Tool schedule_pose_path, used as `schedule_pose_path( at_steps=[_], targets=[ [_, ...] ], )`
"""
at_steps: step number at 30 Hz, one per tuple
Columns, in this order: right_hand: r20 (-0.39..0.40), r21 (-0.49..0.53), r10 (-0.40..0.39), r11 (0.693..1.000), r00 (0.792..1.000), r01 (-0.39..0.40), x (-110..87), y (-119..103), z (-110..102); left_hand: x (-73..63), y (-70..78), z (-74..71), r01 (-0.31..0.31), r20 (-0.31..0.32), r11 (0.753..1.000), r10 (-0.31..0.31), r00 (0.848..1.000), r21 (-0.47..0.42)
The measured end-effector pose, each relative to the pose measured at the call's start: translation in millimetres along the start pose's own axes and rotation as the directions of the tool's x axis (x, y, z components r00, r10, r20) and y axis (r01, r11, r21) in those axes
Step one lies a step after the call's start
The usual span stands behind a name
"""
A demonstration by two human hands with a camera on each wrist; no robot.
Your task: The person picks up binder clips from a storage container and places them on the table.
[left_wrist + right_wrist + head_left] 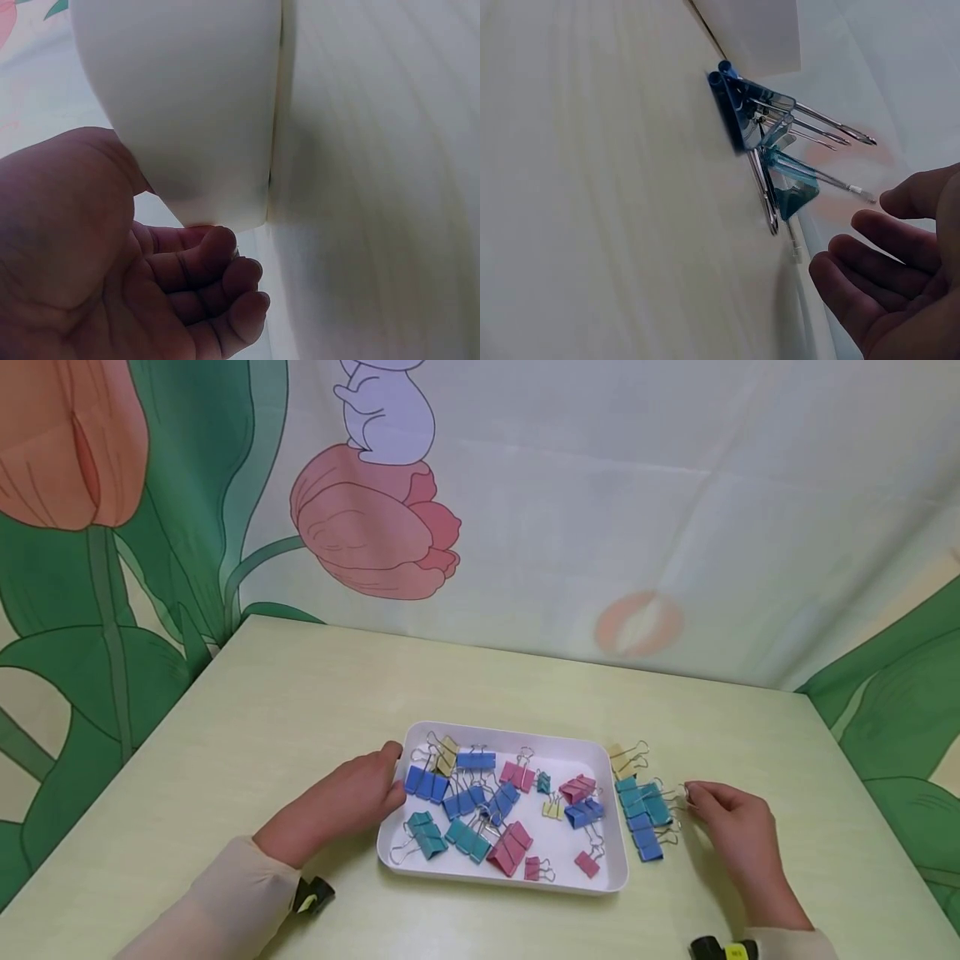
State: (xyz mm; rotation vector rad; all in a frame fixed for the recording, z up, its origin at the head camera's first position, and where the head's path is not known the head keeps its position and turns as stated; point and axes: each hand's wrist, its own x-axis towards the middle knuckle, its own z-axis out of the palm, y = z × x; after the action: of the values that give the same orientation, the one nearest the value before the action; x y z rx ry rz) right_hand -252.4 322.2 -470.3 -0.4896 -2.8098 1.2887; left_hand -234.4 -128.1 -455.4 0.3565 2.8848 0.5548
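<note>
My left hand (363, 789) grips the left end of a white tray (396, 867). In the left wrist view its fingers curl beside the tray's wall (187, 112), with the thumb partly hidden behind it. Right of the tray, my right hand (738, 822) pinches the wire handle of a teal binder clip (657, 811) between thumb and index finger. The right wrist view shows that handle's end at the fingertips (892, 201). More binder clips lie around it along the tray's right side: a yellow one (621, 760) at the far end and blue ones (648, 846) nearer me.
Inside the tray lie several binder clips of mixed sizes, among them a blue clip (426, 785), a large pink clip (511, 848) and a small yellow clip (552, 807). Behind the pale table (480, 668) hangs a cloth printed with flowers (367, 527).
</note>
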Motion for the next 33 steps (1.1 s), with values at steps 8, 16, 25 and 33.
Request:
schedule_pose_path(
  at_steps=[8,16,25,33],
  targets=[
    [-0.032,0.021,-0.009,1.000,0.999,0.009,-3.0,-2.0,0.5,0.0,0.8,-0.8,0.000,0.007,1.000,0.000,1.000,-0.002],
    [-0.060,0.044,-0.037,0.998,0.998,0.040,-5.4,-2.9,-0.5,0.7,-0.8,0.1,-0.014,-0.006,1.000,0.014,1.000,0.002],
    [-0.097,0.051,-0.080,0.995,0.992,0.086,-8.1,-5.3,-0.1,-0.2,-3.2,1.5,-0.055,-0.035,0.999,0.055,0.998,0.004],
    [-0.149,-0.014,-0.087,0.996,0.985,0.086,-11.5,-8.4,-0.5,0.9,-3.1,1.7,-0.041,-0.023,0.999,0.040,0.999,-0.005]
  ],
)
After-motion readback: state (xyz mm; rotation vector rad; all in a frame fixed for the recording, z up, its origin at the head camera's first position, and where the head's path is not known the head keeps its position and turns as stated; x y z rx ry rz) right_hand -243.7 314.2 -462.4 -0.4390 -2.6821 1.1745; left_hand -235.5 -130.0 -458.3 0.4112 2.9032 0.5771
